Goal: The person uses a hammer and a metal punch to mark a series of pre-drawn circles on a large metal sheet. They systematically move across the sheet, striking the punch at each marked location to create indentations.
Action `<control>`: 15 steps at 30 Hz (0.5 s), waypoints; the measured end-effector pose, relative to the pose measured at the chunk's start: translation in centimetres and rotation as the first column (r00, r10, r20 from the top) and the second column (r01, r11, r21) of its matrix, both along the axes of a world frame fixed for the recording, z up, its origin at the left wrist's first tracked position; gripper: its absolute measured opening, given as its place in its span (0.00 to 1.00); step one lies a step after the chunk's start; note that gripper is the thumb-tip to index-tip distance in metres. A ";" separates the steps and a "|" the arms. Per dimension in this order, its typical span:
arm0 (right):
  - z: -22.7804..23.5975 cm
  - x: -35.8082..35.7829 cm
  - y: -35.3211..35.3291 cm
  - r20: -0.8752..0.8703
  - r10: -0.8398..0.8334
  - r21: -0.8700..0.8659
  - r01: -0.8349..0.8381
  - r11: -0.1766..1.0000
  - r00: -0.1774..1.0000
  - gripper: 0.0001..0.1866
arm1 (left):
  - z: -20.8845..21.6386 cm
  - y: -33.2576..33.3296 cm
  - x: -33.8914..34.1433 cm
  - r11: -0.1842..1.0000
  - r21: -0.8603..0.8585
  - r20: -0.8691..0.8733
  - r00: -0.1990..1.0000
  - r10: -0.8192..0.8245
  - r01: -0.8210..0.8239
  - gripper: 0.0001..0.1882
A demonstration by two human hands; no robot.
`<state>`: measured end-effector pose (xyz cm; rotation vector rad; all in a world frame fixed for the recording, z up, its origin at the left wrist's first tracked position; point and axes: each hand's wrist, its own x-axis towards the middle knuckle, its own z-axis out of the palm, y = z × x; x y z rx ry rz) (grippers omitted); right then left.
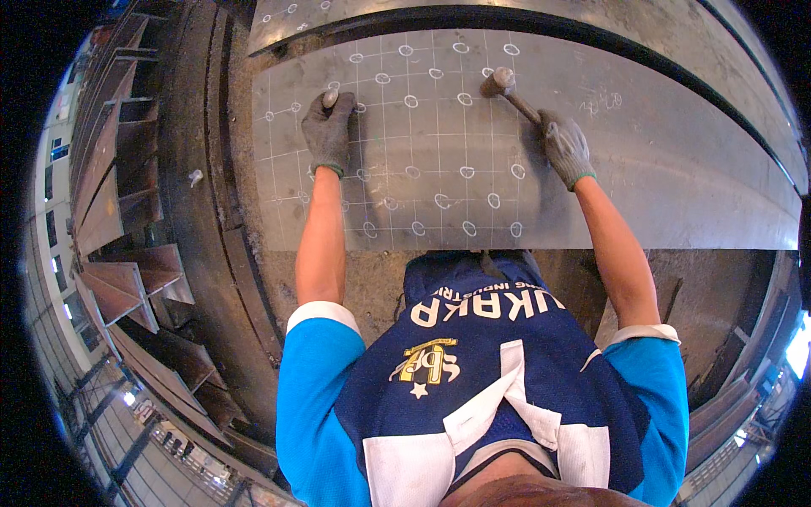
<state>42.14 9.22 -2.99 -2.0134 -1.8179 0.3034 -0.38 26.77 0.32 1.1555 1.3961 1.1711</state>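
Observation:
A grey steel plate (676,160) lies in front of me, marked with a chalk grid and several small circles at its crossings. My left hand (327,133), in a grey glove with a green cuff, is closed around a metal punch (330,98). Only the punch's rounded, shiny top shows; its tip is hidden beneath my fingers, near a circled crossing at the grid's left part. With fingers wrapped round its handle, my gloved right hand (567,147) holds a hammer (504,79). The hammer's head is over the upper right part of the grid, apart from the punch.
Beyond the plate's far edge is another steel plate (557,19) with chalk circles. Long dark steel beams (221,169) run along the left. Rusty welded steel sections (127,287) stand farther left, and a small white scrap (196,177) lies beside the beams.

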 end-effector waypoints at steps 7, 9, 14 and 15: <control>3.3 -0.9 0.7 -0.054 -0.086 -0.368 0.061 0.928 0.995 0.25 | -0.6 0.3 -0.4 0.999 0.045 -0.061 0.998 -0.005 0.008 0.13; 1.9 -0.5 0.6 -0.052 -0.034 -0.175 0.025 0.984 0.998 0.24 | -0.8 0.2 -0.4 1.000 0.006 0.080 0.997 0.019 -0.020 0.12; 2.1 -1.1 -0.1 -0.024 -0.022 0.006 0.022 1.000 0.999 0.25 | 0.6 -2.9 0.0 0.995 -0.050 0.232 0.968 0.099 -0.089 0.08; 0.9 -0.7 -0.4 0.010 -0.001 0.067 0.001 0.998 1.000 0.25 | 1.1 -3.8 0.6 0.995 -0.054 0.260 0.961 0.099 -0.088 0.07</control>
